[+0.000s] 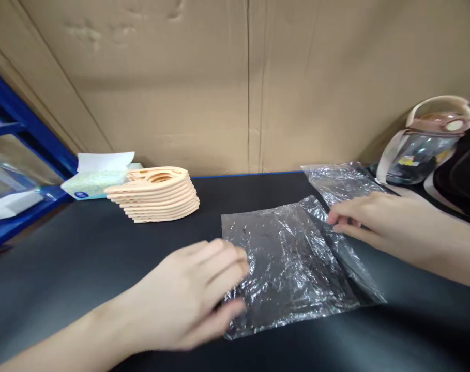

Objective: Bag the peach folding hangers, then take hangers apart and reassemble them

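The step in hand looks like handling a clear plastic bag [281,268], which lies crinkled but nearly flat at about 5 o'clock from the centre of the view, on the black tabletop [103,248]. The left hand [198,292] is at the bag's 9 o'clock edge, fingers loosely curved and thumb apart, holding nothing that shows; blur hides whether the fingertips touch the film. The right hand [378,222] is at the bag's 2 o'clock corner, fingers curled in near the thumb; I cannot tell whether film is pinched between them. Film this thin probably calls for a light fingertip pinch at the edge.

As for containers, only the tabletop shows through the bag. At its 1 o'clock is a 2nd clear plastic piece [341,178], partly behind the right hand. At 10 o'clock, a stack of peach plastic hanger-like pieces [165,204] sits before a tissue box [91,183] with 1 white sheet standing out. At 2 o'clock is a clear drinking bottle [417,155] with a pink lid; its contents cannot be told.
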Action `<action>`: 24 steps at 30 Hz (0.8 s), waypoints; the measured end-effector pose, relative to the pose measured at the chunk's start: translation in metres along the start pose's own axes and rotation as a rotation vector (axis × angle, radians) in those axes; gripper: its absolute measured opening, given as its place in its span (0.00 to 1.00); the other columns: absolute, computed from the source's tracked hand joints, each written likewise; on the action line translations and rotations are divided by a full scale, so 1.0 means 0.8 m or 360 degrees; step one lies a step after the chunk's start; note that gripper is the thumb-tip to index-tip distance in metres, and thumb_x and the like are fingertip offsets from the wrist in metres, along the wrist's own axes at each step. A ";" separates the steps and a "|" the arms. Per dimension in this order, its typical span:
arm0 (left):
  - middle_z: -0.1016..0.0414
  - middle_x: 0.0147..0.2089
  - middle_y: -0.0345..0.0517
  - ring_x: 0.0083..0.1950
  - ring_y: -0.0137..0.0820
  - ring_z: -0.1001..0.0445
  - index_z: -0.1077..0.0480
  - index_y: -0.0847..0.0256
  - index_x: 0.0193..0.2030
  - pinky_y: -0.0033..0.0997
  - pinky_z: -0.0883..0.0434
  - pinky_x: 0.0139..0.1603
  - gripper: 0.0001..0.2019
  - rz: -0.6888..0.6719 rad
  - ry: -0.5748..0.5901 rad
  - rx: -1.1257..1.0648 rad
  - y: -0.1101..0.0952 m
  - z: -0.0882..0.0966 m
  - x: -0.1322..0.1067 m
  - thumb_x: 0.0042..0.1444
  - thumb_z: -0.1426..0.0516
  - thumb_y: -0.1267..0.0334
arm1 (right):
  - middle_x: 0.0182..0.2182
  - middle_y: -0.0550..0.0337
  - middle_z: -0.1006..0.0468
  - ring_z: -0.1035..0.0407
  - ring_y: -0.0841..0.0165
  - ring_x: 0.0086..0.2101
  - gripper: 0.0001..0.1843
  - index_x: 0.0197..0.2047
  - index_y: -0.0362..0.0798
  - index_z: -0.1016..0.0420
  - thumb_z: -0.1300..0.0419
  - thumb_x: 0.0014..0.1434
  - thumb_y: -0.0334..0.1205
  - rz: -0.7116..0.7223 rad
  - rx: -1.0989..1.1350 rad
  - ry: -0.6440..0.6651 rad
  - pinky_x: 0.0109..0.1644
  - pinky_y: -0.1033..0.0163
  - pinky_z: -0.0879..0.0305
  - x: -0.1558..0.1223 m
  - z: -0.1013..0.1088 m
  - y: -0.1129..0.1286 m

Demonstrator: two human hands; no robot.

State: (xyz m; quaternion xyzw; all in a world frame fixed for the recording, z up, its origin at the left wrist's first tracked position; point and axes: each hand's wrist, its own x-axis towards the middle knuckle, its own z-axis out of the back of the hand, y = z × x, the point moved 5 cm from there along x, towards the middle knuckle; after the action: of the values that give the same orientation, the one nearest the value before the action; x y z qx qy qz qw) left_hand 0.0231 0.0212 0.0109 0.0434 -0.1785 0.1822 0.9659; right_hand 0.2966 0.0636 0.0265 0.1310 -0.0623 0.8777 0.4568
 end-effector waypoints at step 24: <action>0.71 0.76 0.55 0.75 0.53 0.66 0.78 0.56 0.74 0.59 0.51 0.72 0.60 0.0634 0.0612 -0.0229 0.069 -0.041 -0.052 0.49 0.45 0.28 | 0.73 0.50 0.65 0.67 0.47 0.69 0.47 0.74 0.54 0.57 0.43 0.60 0.63 0.0476 0.0351 0.0388 0.69 0.36 0.56 0.013 -0.083 0.076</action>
State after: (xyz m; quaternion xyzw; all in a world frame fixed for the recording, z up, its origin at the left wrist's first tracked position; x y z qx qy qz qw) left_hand -0.0224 0.0632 -0.0338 -0.0966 -0.0095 0.3601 0.9278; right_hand 0.2296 0.0521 -0.0336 0.0623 0.0710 0.9465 0.3086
